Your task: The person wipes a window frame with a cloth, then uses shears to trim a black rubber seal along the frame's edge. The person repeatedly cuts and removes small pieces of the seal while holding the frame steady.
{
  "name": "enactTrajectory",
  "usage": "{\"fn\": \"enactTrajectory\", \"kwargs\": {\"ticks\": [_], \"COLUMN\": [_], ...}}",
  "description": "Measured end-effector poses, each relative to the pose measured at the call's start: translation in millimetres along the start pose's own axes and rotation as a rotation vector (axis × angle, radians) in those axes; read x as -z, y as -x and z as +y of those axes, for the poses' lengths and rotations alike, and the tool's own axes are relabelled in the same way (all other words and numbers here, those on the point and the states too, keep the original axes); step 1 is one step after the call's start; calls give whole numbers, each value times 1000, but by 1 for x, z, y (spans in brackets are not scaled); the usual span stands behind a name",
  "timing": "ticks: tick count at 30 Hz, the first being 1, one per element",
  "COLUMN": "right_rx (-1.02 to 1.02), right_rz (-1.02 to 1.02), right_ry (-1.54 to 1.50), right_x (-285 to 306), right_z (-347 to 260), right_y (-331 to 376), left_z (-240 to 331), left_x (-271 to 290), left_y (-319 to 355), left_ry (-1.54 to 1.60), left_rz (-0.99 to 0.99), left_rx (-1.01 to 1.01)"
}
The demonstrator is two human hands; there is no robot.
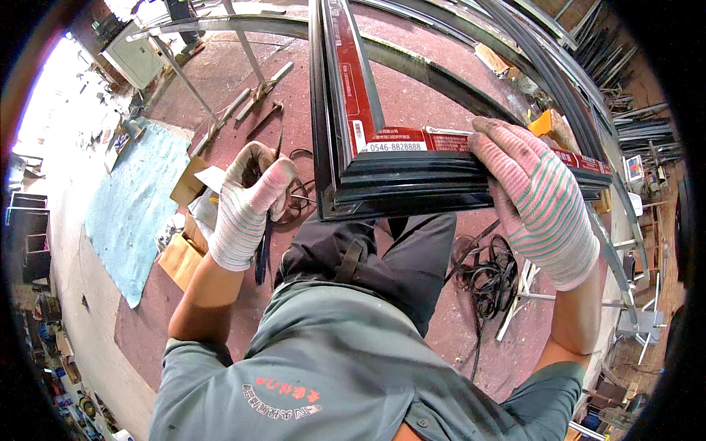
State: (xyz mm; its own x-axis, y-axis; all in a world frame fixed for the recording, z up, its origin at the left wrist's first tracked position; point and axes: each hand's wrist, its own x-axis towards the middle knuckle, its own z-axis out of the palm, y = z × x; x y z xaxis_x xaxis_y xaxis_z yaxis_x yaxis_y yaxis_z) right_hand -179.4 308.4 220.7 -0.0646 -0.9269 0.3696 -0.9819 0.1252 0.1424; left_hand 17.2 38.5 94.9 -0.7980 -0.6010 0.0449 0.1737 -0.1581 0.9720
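At far left, has a pale blue cloth (136, 209) lying on the floor (143, 338), then a bit of brown cardboard (179, 263). Next, holds a thin dark thing (279, 147) in the left grip (251, 198), with fingers (254, 160) curled in; cannot tell what kind. In the middle, has a black frame (353, 176) with red film (358, 88), up in front of the legs (412, 257), with one corner near the left grip. Right of the legs, has a messy loop of black cord (489, 279) on the floor. Farther right, holds the frame's near bar (441, 184) in the right grip (540, 198), with fingers across the red film.
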Motion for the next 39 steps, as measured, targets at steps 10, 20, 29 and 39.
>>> {"fn": "enactTrajectory", "kwargs": {"ticks": [10, 20, 29, 39], "right_rx": [-391, -364, -8, -315], "right_rz": [217, 27, 154, -132], "right_ry": [-237, -344, -180, -711], "right_x": [11, 27, -9, 1], "right_z": [33, 50, 34, 14], "right_y": [47, 36, 3, -28], "left_z": [-4, -5, -1, 6], "left_x": [6, -2, -35, -33], "left_y": [-1, -6, 5, 22], "left_ry": [-32, -75, -43, 125], "left_rz": [1, -19, 7, 98], "left_rx": [-39, -9, 19, 175]}}
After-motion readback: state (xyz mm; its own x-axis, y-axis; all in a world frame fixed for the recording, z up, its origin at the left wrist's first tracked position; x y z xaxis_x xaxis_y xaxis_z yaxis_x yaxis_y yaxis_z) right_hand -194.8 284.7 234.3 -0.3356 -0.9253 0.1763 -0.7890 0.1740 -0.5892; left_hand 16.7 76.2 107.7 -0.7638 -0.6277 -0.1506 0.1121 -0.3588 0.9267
